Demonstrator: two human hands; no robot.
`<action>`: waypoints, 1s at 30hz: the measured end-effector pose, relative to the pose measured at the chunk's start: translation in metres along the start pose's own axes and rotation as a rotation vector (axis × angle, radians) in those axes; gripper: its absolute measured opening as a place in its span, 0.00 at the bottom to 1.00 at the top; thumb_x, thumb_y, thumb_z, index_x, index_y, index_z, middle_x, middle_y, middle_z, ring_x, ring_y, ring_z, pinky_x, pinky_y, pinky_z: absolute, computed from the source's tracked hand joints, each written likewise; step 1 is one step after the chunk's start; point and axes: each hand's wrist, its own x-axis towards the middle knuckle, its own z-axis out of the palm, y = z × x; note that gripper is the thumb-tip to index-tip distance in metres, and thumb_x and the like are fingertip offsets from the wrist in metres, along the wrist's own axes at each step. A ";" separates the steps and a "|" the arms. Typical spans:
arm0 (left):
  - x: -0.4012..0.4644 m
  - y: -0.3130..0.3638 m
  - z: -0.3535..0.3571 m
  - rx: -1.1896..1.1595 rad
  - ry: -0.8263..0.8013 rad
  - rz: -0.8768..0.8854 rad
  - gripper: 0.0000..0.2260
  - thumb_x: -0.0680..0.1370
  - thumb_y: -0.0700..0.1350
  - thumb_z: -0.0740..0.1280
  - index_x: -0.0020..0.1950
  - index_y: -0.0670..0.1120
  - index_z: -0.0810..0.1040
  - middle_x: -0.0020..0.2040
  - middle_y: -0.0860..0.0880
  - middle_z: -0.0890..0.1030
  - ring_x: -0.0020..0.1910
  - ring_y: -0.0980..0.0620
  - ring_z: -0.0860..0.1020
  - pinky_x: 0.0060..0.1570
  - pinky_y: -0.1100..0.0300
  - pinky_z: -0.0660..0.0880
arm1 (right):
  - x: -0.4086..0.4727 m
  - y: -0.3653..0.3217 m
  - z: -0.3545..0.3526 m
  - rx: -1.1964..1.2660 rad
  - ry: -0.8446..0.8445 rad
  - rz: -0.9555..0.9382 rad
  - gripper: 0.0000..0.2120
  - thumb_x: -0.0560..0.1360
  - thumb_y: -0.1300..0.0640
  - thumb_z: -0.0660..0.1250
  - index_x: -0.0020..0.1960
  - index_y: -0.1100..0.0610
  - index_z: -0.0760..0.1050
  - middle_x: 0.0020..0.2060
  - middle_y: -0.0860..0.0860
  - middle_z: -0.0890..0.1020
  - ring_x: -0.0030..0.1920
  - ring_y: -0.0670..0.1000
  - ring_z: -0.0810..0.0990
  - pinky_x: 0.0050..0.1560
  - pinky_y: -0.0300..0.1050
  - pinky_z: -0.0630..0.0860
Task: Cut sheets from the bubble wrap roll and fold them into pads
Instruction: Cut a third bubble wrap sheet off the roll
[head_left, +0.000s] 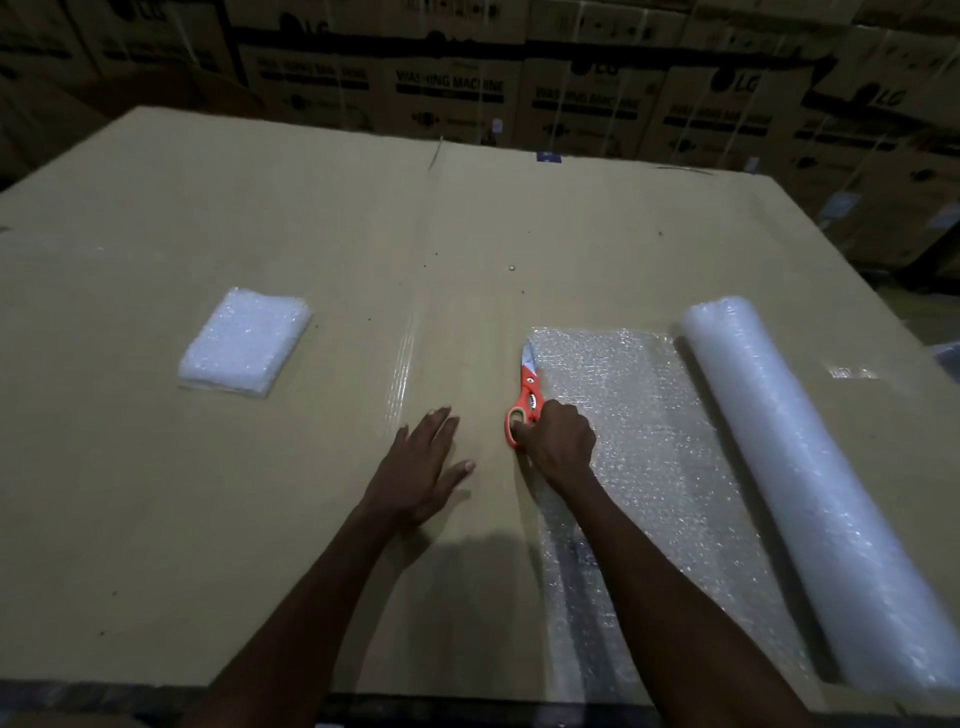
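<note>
Stacked washing-machine cartons (452, 85) filled the dim warehouse background behind a table (208, 218) topped with flat cardboard. On its right side lay the bubble wrap roll (810, 493), with a sheet (639, 431) unrolled leftward from it and spread flat, apparently not yet cut away from the roll. The right hand (558, 441) gripped the orange scissors (525, 402) by the handles at the sheet's left edge, blades pointing away from the person, their tip at the far corner. The left hand (423, 465) rested flat on the cardboard just beside them, fingers spread and holding nothing. Well apart, on the left, sat one finished folded pad (244, 343). Judging by this, one pad was done; the sheet still needed cutting from the roll and folding.
</note>
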 end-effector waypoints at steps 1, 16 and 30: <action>0.002 -0.003 -0.002 -0.010 -0.002 0.008 0.44 0.74 0.73 0.35 0.80 0.46 0.56 0.81 0.48 0.53 0.80 0.49 0.52 0.76 0.42 0.53 | 0.003 -0.003 -0.001 -0.006 -0.011 0.015 0.23 0.76 0.42 0.67 0.57 0.61 0.77 0.55 0.60 0.81 0.56 0.63 0.80 0.53 0.51 0.75; 0.027 0.041 -0.017 -0.397 0.220 0.056 0.25 0.83 0.60 0.53 0.75 0.48 0.68 0.75 0.49 0.69 0.77 0.52 0.59 0.76 0.48 0.55 | -0.032 0.024 -0.054 1.175 -0.435 0.260 0.10 0.74 0.59 0.73 0.48 0.67 0.84 0.44 0.63 0.84 0.42 0.56 0.80 0.47 0.47 0.77; 0.012 0.143 0.014 -0.579 0.063 0.263 0.25 0.81 0.60 0.56 0.68 0.46 0.77 0.68 0.51 0.77 0.77 0.48 0.61 0.73 0.44 0.59 | -0.123 0.098 -0.068 1.291 -0.356 0.286 0.10 0.74 0.71 0.68 0.54 0.69 0.81 0.46 0.60 0.86 0.42 0.51 0.85 0.41 0.38 0.81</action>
